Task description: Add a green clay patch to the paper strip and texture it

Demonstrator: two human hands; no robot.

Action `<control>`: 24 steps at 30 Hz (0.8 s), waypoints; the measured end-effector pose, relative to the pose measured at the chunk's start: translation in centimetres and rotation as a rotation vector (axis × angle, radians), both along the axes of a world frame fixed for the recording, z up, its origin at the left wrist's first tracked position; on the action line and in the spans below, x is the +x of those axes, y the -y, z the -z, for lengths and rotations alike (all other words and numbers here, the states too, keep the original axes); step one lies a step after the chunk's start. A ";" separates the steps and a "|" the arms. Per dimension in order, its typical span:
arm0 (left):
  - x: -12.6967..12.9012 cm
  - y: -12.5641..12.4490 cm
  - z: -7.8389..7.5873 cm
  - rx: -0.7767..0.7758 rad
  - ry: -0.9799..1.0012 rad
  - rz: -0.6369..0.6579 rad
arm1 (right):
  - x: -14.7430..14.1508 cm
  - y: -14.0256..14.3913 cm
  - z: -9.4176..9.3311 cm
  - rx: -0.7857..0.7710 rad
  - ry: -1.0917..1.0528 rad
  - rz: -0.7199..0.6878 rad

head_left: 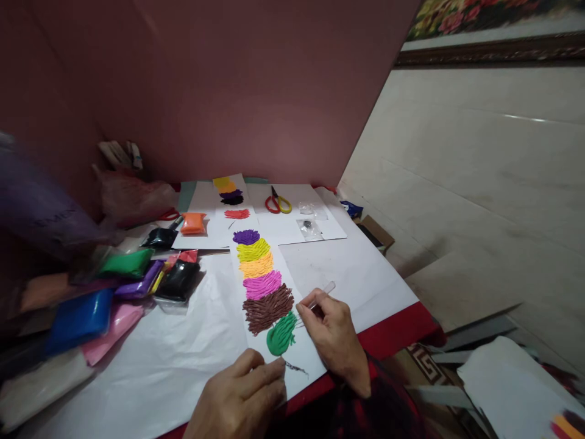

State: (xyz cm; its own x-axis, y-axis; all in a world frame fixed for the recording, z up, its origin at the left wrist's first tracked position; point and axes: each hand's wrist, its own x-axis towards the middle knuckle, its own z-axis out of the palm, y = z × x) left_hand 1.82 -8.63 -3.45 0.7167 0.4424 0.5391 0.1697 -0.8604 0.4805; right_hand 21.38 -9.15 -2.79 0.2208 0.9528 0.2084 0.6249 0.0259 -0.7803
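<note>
A long white paper strip (pixel 297 377) carries bands of textured clay: purple, yellow, orange, pink and a wide brown band (pixel 269 309). Below the brown lies a patch of green clay (pixel 280 335), smooth at its lower left and cut into strands at its upper right. Pinched in my right hand (pixel 336 332) is a slim tool with a clear handle (pixel 329 287); its tip is near the green clay's right edge, too fine to make out. My left hand (pixel 242 393) rests on the strip just below the green clay, fingers laid down, holding nothing. Dark pen marks (pixel 297 368) show beside its fingertips.
Packets of coloured clay crowd the left side, among them black (pixel 177 280), green (pixel 128 263) and blue (pixel 78 322). Farther back are an orange packet (pixel 193 223), a second clay strip (pixel 236 214), scissors (pixel 278 203) and small clear bags (pixel 309 229). A red cloth edge (pixel 393 329) borders the table.
</note>
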 end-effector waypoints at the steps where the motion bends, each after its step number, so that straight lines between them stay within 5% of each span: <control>1: 0.0 0.0 0.0 -0.001 0.001 0.000 | 0.0 0.0 0.1 0.001 0.003 0.008; 16: -0.2 -0.1 0.2 0.004 0.004 0.018 | 0.2 0.0 -0.1 0.017 -0.085 0.088; 24: -0.2 -0.2 0.2 -0.018 -0.034 0.019 | 0.2 0.7 -0.4 -0.069 -0.225 -0.159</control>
